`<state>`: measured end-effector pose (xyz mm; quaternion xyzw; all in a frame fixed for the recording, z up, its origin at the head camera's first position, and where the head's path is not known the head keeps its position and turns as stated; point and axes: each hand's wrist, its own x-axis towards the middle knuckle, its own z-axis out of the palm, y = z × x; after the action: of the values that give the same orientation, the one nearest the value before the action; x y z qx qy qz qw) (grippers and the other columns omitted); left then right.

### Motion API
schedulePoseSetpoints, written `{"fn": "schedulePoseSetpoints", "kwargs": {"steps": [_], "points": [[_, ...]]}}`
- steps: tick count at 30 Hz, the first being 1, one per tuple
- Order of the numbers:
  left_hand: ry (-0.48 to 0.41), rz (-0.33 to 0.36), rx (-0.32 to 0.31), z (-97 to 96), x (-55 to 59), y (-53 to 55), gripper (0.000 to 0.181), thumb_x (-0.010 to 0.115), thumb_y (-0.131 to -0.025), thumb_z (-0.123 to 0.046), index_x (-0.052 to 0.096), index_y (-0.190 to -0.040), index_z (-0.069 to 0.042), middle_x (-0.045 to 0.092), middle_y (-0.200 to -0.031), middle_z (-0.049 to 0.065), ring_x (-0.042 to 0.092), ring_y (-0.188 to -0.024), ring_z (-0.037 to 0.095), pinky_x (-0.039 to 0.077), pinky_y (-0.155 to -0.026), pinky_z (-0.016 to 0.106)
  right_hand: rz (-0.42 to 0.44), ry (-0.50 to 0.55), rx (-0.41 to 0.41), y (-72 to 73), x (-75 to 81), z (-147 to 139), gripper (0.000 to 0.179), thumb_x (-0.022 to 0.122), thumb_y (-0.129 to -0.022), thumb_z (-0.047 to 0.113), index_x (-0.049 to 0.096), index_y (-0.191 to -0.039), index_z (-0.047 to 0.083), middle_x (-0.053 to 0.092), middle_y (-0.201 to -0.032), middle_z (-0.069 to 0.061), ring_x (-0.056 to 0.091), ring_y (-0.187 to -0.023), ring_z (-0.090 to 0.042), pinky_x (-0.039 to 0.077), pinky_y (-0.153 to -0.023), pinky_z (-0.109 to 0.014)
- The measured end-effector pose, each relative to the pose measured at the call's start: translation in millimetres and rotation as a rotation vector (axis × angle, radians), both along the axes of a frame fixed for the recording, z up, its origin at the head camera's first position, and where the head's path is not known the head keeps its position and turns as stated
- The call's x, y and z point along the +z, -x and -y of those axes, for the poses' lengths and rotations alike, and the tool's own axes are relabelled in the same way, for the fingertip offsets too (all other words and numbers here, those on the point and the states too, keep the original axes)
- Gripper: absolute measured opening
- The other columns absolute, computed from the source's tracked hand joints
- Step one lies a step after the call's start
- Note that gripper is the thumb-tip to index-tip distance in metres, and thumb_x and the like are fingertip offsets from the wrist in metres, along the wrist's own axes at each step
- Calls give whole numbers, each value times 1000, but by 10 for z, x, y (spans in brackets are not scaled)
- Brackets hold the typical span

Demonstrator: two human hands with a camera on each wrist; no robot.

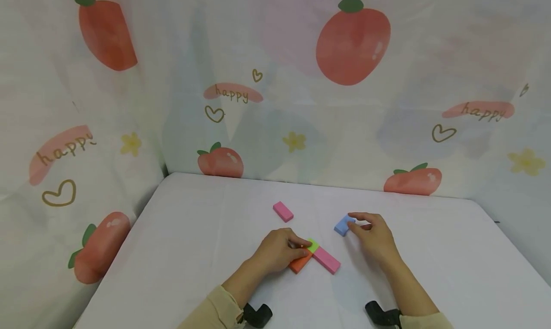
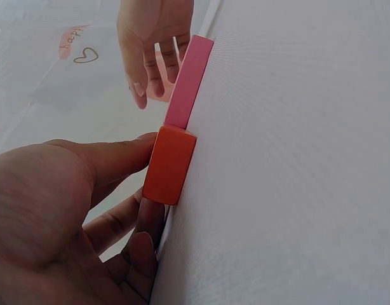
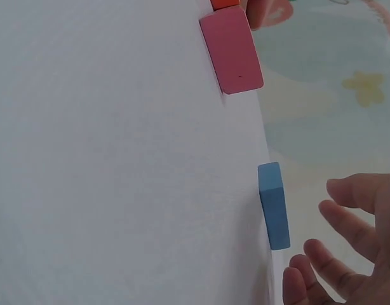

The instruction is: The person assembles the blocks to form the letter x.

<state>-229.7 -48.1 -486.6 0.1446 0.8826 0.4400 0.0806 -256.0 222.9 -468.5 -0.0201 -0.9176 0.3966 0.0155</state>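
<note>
On the white table, an orange block (image 1: 301, 263), a small yellow-green block (image 1: 313, 246) and a pink block (image 1: 326, 260) lie touching, forming a corner. My left hand (image 1: 277, 250) grips the orange block; its index fingertip reaches the yellow-green one. In the left wrist view the thumb (image 2: 128, 155) lies against the orange block's side, other fingers curled at its lower end. My right hand (image 1: 378, 238) hovers beside a blue block (image 1: 343, 225), thumb and fingers spread. The right wrist view shows a gap between those fingers (image 3: 350, 229) and the blue block (image 3: 275, 206).
Another pink block (image 1: 283, 211) lies alone farther back on the table (image 1: 206, 233). A printed cloth (image 1: 275, 114) with fruit and "happy" lettering rises behind the table and along its left side. Black wrist mounts (image 1: 257, 315) show near the bottom edge.
</note>
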Motion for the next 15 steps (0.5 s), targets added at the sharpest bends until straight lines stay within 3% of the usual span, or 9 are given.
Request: {"fn": "schedulePoseSetpoints", "kwargs": {"steps": [15], "points": [[1, 3, -1, 12, -16, 23, 18, 80, -91, -28, 83, -109, -30, 64, -90, -14, 52, -72, 4, 42, -64, 21, 26, -24, -2, 126, -129, -12, 42, 63, -103, 32, 65, -139, 11, 48, -144, -23, 52, -119, -35, 44, -84, -34]]}}
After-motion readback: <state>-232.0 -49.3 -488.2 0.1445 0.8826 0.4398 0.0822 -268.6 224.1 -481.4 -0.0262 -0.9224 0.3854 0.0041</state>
